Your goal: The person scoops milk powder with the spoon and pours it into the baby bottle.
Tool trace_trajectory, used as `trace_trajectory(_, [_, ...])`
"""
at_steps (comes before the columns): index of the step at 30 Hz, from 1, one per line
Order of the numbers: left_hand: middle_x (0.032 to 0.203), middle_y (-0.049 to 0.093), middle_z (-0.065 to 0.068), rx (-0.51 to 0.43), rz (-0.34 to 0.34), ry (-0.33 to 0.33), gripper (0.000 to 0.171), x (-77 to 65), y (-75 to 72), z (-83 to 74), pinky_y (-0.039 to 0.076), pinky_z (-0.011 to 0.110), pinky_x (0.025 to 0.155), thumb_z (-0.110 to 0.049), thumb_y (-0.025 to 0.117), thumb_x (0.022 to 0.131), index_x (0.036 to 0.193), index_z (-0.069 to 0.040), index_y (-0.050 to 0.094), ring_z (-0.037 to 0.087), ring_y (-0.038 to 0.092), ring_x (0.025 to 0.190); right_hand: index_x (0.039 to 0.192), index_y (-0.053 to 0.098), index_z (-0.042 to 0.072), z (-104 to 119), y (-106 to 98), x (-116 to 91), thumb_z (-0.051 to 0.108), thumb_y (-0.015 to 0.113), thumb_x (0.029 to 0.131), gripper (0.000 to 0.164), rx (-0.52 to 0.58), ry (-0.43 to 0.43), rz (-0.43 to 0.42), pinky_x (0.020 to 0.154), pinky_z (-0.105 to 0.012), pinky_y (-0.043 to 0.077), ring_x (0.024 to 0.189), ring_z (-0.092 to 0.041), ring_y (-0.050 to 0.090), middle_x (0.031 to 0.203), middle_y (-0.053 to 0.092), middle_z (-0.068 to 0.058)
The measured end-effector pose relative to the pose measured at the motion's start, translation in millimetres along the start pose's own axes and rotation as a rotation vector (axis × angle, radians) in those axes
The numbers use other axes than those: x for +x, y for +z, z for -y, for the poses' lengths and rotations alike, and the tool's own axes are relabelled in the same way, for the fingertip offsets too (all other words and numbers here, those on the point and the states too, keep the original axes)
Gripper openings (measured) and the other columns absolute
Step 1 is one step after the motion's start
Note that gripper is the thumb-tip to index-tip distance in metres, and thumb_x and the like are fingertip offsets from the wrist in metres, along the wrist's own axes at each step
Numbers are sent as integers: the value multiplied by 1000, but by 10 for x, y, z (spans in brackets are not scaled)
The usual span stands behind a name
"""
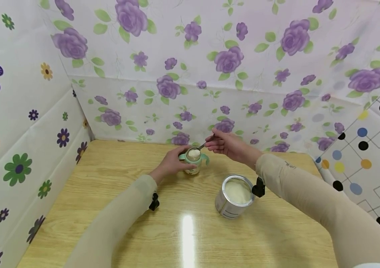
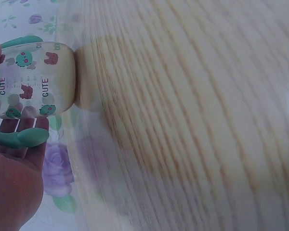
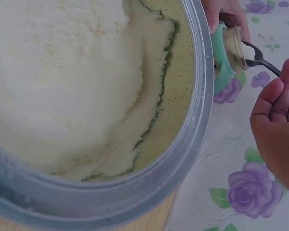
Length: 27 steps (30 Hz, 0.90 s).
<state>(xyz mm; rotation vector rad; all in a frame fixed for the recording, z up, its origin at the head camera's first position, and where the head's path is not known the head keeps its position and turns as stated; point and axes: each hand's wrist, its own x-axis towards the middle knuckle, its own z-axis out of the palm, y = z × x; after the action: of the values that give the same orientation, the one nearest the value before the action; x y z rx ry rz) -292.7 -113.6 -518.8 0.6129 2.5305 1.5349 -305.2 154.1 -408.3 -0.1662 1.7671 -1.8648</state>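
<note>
A small clear baby bottle (image 1: 193,170) with green handles stands uncapped near the table's back edge. My left hand (image 1: 172,162) grips it from the left; in the left wrist view, fingers pass behind the bottle (image 2: 36,82), which bears animal prints and the word "CUTE". My right hand (image 1: 232,147) pinches the handle of a dark spoon (image 1: 206,143), whose bowl is at the bottle's mouth. White powder heaps on the spoon (image 3: 263,63) in the right wrist view. Closer to me stands an open can (image 1: 224,207) of pale milk powder (image 1: 238,191).
The wooden table (image 1: 149,227) meets a flower-printed cloth wall (image 1: 136,123) right behind the bottle. Printed cloth (image 1: 35,149) also hangs on the left, and dotted cloth (image 1: 374,156) on the right. The can stands below my right wrist.
</note>
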Motion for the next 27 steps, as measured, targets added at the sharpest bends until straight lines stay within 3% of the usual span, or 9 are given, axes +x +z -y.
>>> trace_trajectory(9, [139, 68, 6, -9, 7, 10, 74, -7, 1, -16, 53, 47, 109, -26, 94, 86, 151, -17, 59, 26, 64, 126, 134, 62, -10, -12, -7, 16, 35, 45, 117, 51, -65, -23, 42, 84, -28, 61, 89, -15, 76, 101, 81, -5])
trace_trajectory(13, [138, 68, 5, -3, 6, 10, 75, -6, 0, -21, 53, 47, 108, -27, 95, 85, 151, -18, 60, 26, 64, 126, 130, 68, -6, 3, -31, 0, 28, 44, 117, 44, -190, -72, 68, 85, -28, 61, 91, -17, 76, 105, 80, -9])
trace_trajectory(19, [139, 68, 3, -2, 8, 7, 75, -4, 2, -10, 53, 48, 109, -27, 95, 84, 150, -20, 60, 25, 64, 127, 136, 64, -14, 22, -69, -23, 16, 47, 113, 41, -405, -173, 108, 86, -32, 62, 93, -20, 77, 116, 77, -23])
trace_trajectory(27, [139, 67, 2, 4, 7, 0, 74, 1, 7, -12, 53, 48, 109, -29, 95, 85, 150, -22, 60, 25, 64, 127, 134, 68, -11, 54, -59, -70, 9, 46, 111, 37, -512, -200, 91, 84, -33, 63, 90, -22, 78, 109, 79, -20])
